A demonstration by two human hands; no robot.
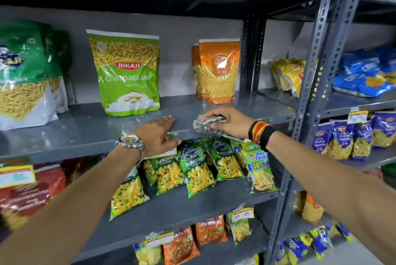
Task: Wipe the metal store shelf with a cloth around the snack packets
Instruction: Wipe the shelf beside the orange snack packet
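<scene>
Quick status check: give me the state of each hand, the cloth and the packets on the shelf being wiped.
Right hand: closed on cloth, at the shelf's front edge.
Left hand: flat on shelf, empty.
Cloth: bunched, pressed to shelf.
Shelf: glossy, bare between packets.
Green packet: upright, leaning back.
Orange packets: upright, behind the cloth.

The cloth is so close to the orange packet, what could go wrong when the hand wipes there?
The right hand presses the cloth on the shelf just in front of the orange packet. That packet stands upright, so a wipe further back might tip it over. The cloth also hangs over the front edge, so it could brush the green puffcorn packets below. The left hand rests flat, so it might smudge the wiped part.
</scene>
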